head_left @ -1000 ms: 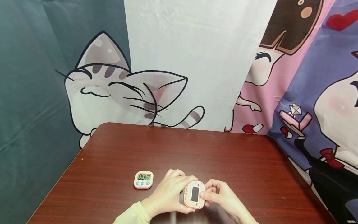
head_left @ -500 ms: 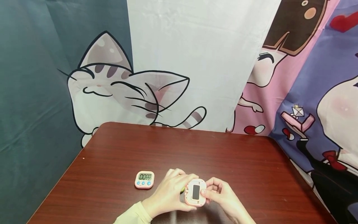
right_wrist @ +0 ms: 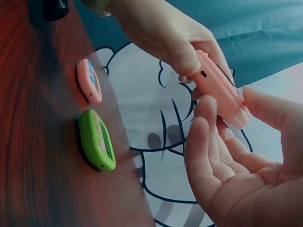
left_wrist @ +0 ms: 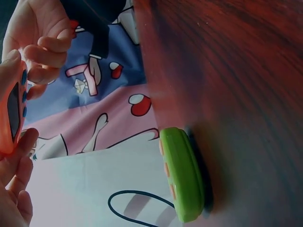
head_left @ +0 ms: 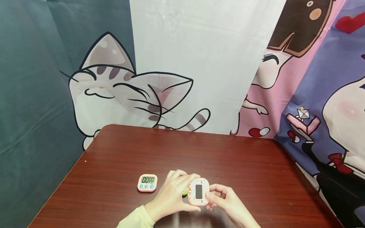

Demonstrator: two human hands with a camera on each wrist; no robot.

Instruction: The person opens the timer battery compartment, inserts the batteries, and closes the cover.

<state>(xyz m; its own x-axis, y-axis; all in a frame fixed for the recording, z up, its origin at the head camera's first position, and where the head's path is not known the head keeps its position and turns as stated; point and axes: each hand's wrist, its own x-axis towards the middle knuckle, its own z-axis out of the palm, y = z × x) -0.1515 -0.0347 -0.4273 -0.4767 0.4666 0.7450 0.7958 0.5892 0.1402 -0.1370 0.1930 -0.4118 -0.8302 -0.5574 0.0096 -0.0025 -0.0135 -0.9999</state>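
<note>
A pink digital timer [head_left: 198,192] is held up with its pale back, bearing a dark rectangle, toward the head camera. My left hand [head_left: 171,193] grips it from the left, thumb at the lower edge and fingers at the upper edge. At the opposite edge, my right hand [head_left: 225,201] pinches it between thumb and fingers. The timer's blue buttons face away from me, as the left wrist view shows beside its dark screen. Below the hands, a green timer [right_wrist: 97,142] with orange buttons lies on the table, mostly hidden behind my left hand in the head view.
Another pink timer [head_left: 147,183] with three blue buttons lies face up left of my left hand, its display reading 00 00. The brown wooden table [head_left: 182,148] runs back to a cartoon-printed curtain [head_left: 205,63]. A dark object [right_wrist: 55,9] stands at the right wrist view's top left.
The held timer has risen slightly away from me, along with both hands. More of the green timer shows between it and my left hand. The view has shifted a little.
</note>
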